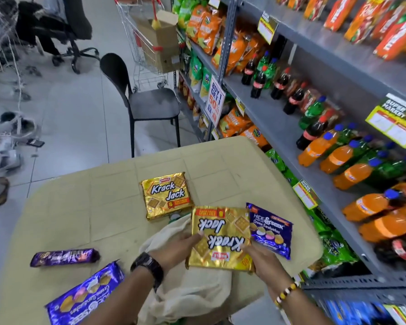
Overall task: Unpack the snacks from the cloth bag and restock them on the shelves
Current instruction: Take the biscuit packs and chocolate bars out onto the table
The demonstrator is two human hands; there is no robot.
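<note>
A gold Krack Jack pack (220, 238) is held upside down over the cream cloth bag (192, 292), which lies slumped on the table. My left hand (176, 248) grips the pack's left edge and my right hand (264, 261) grips its lower right corner. A second Krack Jack pack (167, 195) lies flat on the table (80, 207) beyond the bag. One purple Hide & Seek pack (271, 228) rests to the right, another (85, 294) at the near left. A purple biscuit roll (65, 256) lies at the left.
Grey shelves (288, 118) run along the right, holding soda bottles (338, 158) and orange chip bags (234, 50). A black chair (145, 102) stands beyond the table, with a shopping cart (150, 43) holding a cardboard box behind it. Shoes lie on the floor at left.
</note>
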